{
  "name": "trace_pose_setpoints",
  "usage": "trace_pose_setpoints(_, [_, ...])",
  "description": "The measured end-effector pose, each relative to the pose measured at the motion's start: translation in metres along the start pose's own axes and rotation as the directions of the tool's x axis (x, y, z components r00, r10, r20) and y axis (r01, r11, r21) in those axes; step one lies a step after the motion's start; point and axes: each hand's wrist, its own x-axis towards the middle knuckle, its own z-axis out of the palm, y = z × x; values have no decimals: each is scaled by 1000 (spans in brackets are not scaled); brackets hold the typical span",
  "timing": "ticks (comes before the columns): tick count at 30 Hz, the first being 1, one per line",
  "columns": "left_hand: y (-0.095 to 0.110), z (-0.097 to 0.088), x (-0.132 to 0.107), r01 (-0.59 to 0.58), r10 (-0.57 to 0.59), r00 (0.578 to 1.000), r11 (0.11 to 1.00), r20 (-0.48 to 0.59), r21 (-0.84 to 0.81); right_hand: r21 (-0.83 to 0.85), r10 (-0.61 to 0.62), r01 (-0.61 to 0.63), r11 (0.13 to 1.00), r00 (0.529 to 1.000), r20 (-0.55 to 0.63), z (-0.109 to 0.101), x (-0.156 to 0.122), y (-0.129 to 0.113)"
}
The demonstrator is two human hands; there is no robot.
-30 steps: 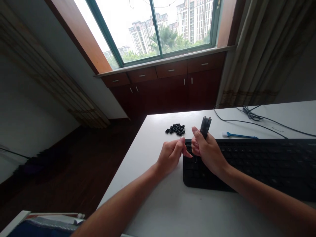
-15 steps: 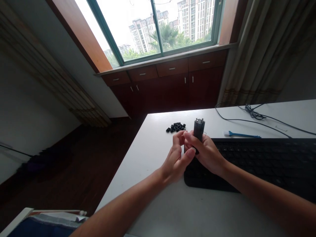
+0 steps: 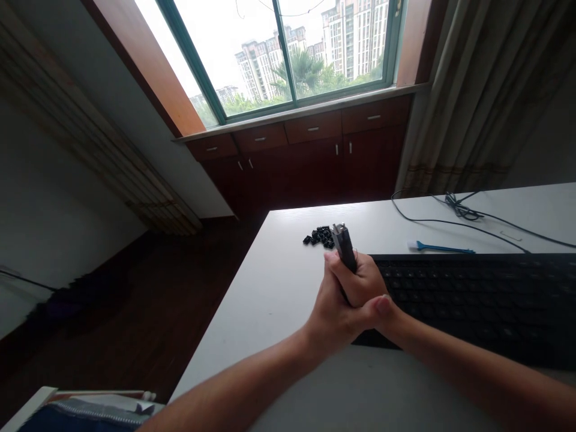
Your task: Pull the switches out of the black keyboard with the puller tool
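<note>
**Item 1.** Your right hand: closed in a firm grip around the black rectangular tool, fingers wrapped over its body, over the left end of the keyboard.

**Item 2.** Your left hand: cupped closely against the underside of your right hand, its thumb lying across your right wrist. You cannot tell from this view whether it touches the tool as well.

**Item 3.** The black rectangular tool: held tilted, its small metal-tipped end sticking up out of your right fist, just past the far edge of the keyboard. Its lower part is hidden by your hands.

**Item 4.** Black keycaps: a small loose pile on the desk, beyond the far edge of the keyboard, toward its left end, just beside the tool's tip.

**Item 5.** Black keyboard: lying flat on the white desk, its left end under your hands.

**Item 6.** Blue brush with white bristles: lying just beyond the keyboard's far edge, roughly parallel to it.

**Item 7.** Black cable: looped and bunched on the desk, beyond the brush and well past the keyboard.
</note>
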Motion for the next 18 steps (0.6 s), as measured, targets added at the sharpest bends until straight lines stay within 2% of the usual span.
trace_pose_setpoints(3, [3,7,-2,-18,20,999,998,-43,56,38,-30,30,999,1000,-7,-3,-3,2])
trace_pose_setpoints(9, [2,11,-7,-21,30,999,981,-45,194,139,-3,1,990,1000,10,-6,-8,1])
trace_pose_setpoints(18, [2,7,-7,-33,32,999,973,6,231,147,-9,16,989,999,-49,-4,-10,2])
